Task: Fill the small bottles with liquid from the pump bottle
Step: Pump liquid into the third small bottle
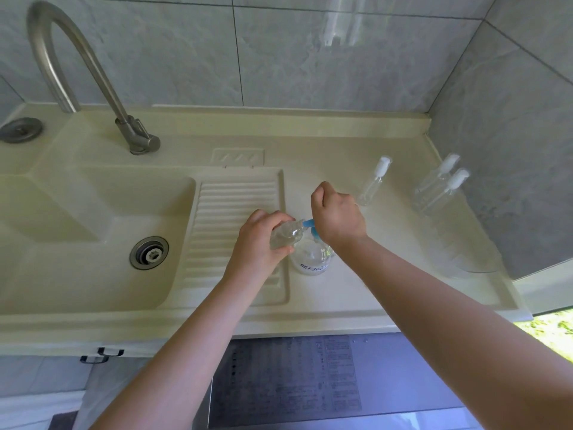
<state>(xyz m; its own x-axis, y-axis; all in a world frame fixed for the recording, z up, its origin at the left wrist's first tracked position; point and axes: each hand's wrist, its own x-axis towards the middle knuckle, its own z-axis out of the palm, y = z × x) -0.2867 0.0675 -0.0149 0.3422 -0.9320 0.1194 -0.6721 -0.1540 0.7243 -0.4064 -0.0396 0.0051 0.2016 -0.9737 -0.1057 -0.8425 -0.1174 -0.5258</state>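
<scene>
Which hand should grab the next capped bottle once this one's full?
Right, probably. The capped small bottles stand on the counter's right side, just past the right hand on the pump bottle. The left hand grips the small bottle at the blue spout.

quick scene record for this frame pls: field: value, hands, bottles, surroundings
left hand: grips an uncapped small bottle, tilted, mouth at the blue pump spout
right hand: curled over the pump head, which it hides
pump bottle: clear, upright on the counter, beside the ribbed drainboard
waiting bottles: one capped small bottle behind the right hand; two capped bottles by the right wall
sink: left, with faucet
fill level of held bottle: cannot tell
</scene>
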